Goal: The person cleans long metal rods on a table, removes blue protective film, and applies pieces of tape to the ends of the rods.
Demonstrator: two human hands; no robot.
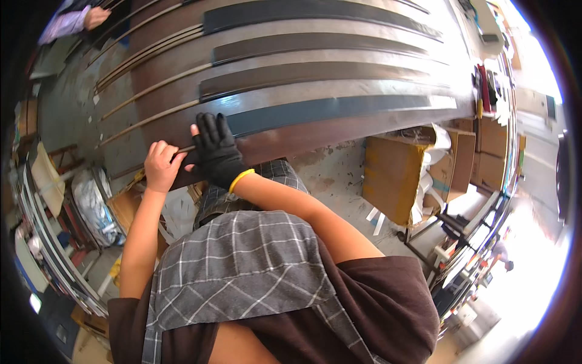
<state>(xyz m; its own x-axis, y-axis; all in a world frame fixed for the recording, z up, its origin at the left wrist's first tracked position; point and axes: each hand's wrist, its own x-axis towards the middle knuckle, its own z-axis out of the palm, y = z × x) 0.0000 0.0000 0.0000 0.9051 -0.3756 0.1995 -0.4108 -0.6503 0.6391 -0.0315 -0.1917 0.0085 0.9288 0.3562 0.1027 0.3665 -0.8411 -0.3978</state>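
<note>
A bare left hand, my left hand (161, 167), closes its thumb and fingertips round a thin wooden rod (185, 149) near the table's front edge. Beside it my right hand (216, 151), in a black glove with a yellow cuff and some bare fingertips, lies flat with fingers stretched. It rests over the left end of a dark blue strip of sheet material (339, 113). Behind that strip, several dark strips (315, 79) lie side by side, with thin wooden rods (159, 115) reaching out from their left ends. My right hand hides where the held rod meets the blue strip.
The brown table (291, 141) spans the far side in front of me. Cardboard boxes (393, 176) with white paper inside stand to the right. At far left another person's hand (96, 17) is over the rods. Racks (60, 236) and a clear plastic bag (94, 206) are at left.
</note>
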